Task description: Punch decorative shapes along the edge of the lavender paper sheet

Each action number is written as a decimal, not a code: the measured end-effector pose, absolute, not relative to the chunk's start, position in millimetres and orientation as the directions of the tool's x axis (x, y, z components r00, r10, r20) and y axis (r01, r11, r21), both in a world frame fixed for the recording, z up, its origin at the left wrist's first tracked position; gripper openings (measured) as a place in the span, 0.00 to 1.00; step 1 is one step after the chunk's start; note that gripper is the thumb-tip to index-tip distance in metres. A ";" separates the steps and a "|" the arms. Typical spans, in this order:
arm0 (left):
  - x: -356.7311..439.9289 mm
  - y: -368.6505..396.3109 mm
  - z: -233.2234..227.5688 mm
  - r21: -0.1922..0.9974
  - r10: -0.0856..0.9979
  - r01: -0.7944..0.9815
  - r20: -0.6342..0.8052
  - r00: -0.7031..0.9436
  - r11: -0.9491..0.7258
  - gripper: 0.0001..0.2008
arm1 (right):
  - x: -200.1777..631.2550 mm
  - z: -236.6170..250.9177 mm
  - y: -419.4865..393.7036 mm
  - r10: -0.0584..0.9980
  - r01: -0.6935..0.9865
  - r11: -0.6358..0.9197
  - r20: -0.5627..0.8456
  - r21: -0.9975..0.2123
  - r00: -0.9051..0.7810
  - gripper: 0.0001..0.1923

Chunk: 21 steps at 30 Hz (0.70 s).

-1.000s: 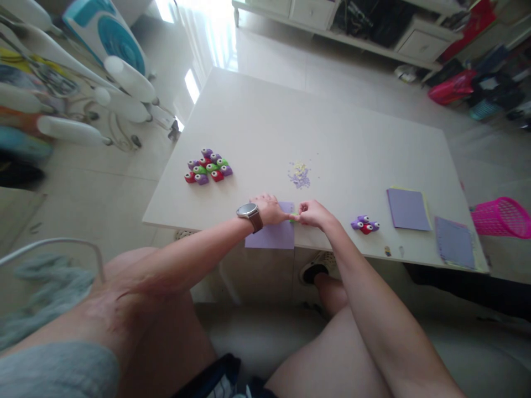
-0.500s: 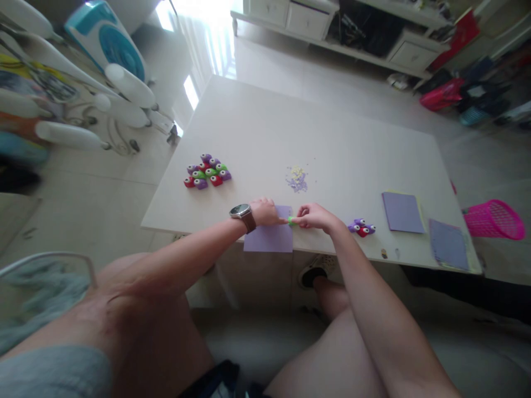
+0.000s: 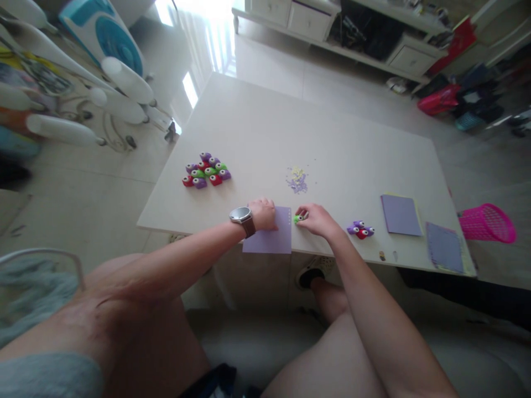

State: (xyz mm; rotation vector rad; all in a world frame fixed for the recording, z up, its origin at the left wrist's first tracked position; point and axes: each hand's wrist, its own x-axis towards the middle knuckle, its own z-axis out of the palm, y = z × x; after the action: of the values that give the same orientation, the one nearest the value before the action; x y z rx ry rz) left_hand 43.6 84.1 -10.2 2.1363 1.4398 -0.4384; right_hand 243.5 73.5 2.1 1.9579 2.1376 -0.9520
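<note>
Two hands work: left hand (image 3: 263, 214) flat on purple paper (image 3: 269, 239), right fingers (image 3: 306, 214) pinching green punch (image 3: 297, 219).

We see a white table (image 3: 332, 132) bearing a cluster of small coloured punches (image 3: 206, 170) at far left and paper confetti (image 3: 297, 180) mid-table. A lilac sheet (image 3: 269, 239) overhangs the near edge, three more punches (image 3: 360, 229) sit right of it, and two paper stacks (image 3: 399, 214) lie further right.
</note>
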 end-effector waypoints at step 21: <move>42.5 83.5 -16.7 0.243 0.768 0.922 -0.511 0.385 -0.300 0.38 | 246.9 3.4 72.8 0.826 0.862 -0.047 -0.505 -0.504 -0.250 0.19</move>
State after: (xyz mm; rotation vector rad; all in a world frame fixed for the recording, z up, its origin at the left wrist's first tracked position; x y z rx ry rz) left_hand 42.5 83.5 -16.7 2.1506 1.4489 -0.4095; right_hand 246.9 72.8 3.4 1.8941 2.1351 -1.1953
